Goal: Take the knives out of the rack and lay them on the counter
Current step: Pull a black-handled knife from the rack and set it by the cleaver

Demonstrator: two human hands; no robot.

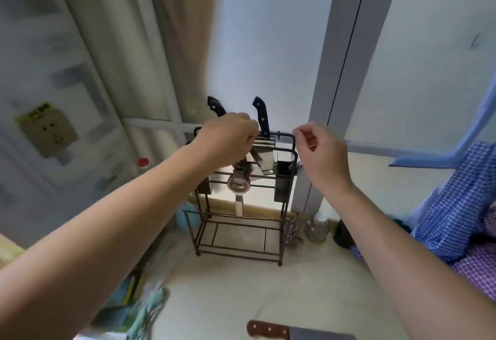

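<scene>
At the rack [249, 222] top, left hand [228, 139] and right hand [320, 152] reach forward, fingers curled.

A frosted white window pane [268, 44] fills the middle, bright with daylight. A grey window frame upright [341, 58] runs up its right side, and a beige fabric curtain [182, 31] hangs at its left. Further left is a white tiled wall [40, 44] bearing a yellowed plastic wall socket [49, 133]. Below lies a pale off-white surface [268, 286]. A blue-and-white checked cloth [456, 205] is heaped at the right edge, with a purple checked cloth [477, 267] beneath it.
</scene>
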